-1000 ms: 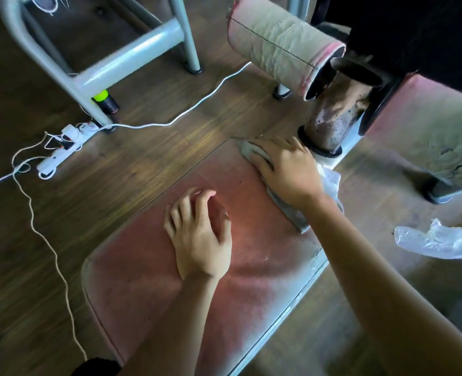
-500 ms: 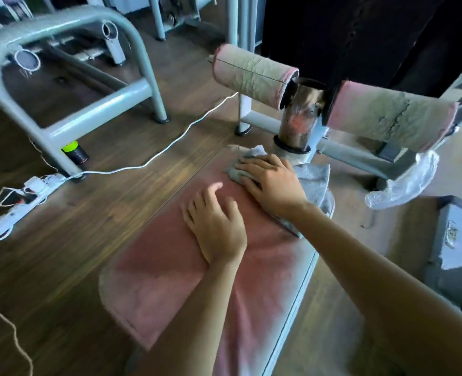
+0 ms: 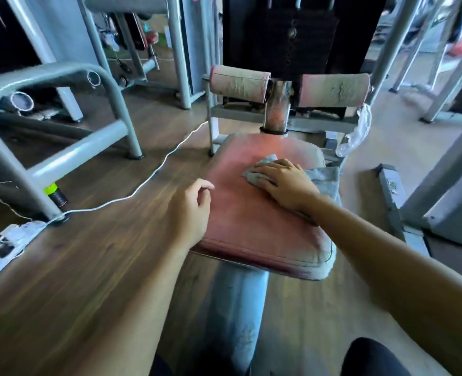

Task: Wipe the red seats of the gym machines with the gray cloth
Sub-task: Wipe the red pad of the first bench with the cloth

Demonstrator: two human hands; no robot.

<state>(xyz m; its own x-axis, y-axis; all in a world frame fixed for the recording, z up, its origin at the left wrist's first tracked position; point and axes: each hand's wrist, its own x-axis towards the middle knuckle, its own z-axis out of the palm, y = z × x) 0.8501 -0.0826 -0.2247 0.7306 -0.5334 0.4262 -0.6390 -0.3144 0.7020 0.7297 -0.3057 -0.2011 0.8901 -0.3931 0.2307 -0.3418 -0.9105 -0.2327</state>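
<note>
Since the earlier frames the left hand (image 3: 194, 210) has left the top of the red seat (image 3: 251, 229) and now hangs at its left edge. Its fingers are loosely curled and hold nothing; whether it touches the edge I cannot tell, as the picture is a little blurred there. The right hand (image 3: 285, 183) has slid the gray cloth (image 3: 323, 177) away from the metal post (image 3: 277, 109) toward the middle of the far half of the seat. This hand lies flat on the cloth with its fingers stretched, pressing and not gripping. Part of the cloth hangs over the right edge of the seat. I think the wiping is only partly done, because the near half looks dusty. The risk is that the cloth slides off on the right side, since only a flat palm keeps it. It could also catch on the worn seam at the near right corner (image 3: 325, 256) and bunch up.
</note>
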